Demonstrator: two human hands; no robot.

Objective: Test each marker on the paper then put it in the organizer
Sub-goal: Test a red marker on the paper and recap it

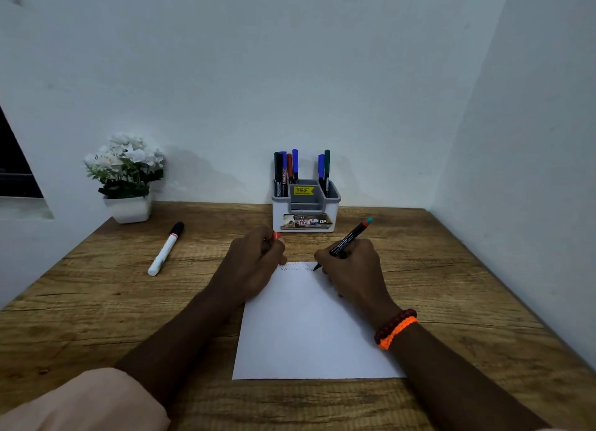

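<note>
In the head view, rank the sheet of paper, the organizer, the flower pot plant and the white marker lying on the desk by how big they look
1. paper
2. flower pot plant and organizer: look alike, not ranked
3. white marker

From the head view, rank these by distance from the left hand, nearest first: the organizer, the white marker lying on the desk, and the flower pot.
From the left hand:
1. Organizer: just beyond the hand, slightly to its right, against the wall.
2. White marker: lying on the desk to the hand's left.
3. Flower pot: far left corner, by the wall.
</note>
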